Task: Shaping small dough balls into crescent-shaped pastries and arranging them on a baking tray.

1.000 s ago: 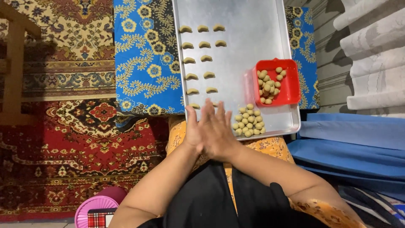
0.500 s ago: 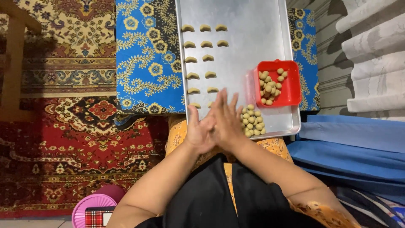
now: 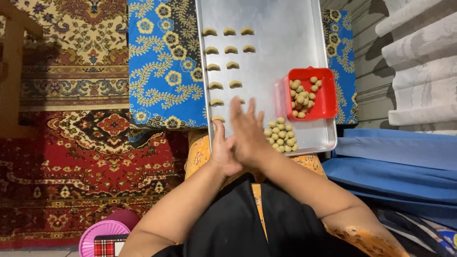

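Note:
My left hand [image 3: 223, 151] and my right hand [image 3: 247, 129] are pressed palm to palm over the near edge of a metal baking tray [image 3: 285, 38]. The right hand lies on top, fingers straight and blurred. Whatever sits between the palms is hidden. Rows of small crescent-shaped dough pieces [image 3: 231, 48] line the tray's left half. A loose pile of dough balls [image 3: 281, 135] lies just right of my hands. A red plastic tub [image 3: 328, 95] with more dough balls [image 3: 301, 97] stands on the tray's right side.
The tray rests on a blue floral cloth [image 3: 162, 71] over a low surface. A red patterned carpet [image 3: 71, 166] covers the floor on the left, with a wooden frame [image 3: 12, 71] at the far left. A pink tub [image 3: 97, 233] sits near my left elbow. Blue folded mats [image 3: 395, 162] lie on the right.
My right hand has slid forward over the left palm and then slightly sideways, in a rubbing motion. The tray, dough pieces and red tub have not moved.

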